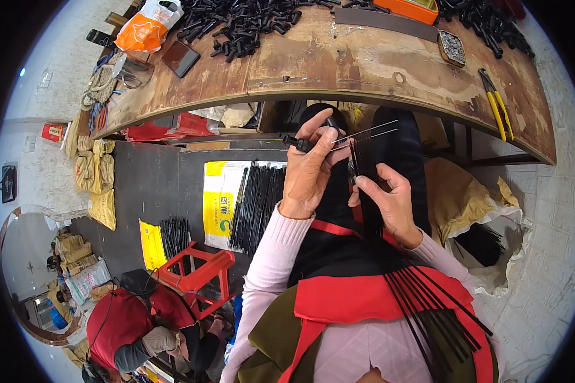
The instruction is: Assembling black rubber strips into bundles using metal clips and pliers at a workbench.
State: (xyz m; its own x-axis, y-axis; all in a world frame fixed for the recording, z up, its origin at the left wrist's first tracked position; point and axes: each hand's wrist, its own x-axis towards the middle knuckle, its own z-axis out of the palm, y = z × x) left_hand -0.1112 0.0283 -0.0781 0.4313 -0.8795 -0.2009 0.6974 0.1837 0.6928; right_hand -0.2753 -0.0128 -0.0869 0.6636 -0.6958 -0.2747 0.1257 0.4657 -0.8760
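Observation:
My left hand is closed around black plastic fittings with thin metal rods sticking out to the right. Beside it, my right hand pinches a slim black stick between thumb and fingers. The stick's upper end reaches close to the metal rods; whether they touch, I cannot tell. Several black sticks lie across my lap on the red apron. Both hands are above my lap, just short of the wooden table.
Black plastic parts are heaped on the table, with a phone, a tin of small metal pieces and yellow-handled pliers. Bundled black sticks lie on the floor by a red stool. Another person sits at lower left.

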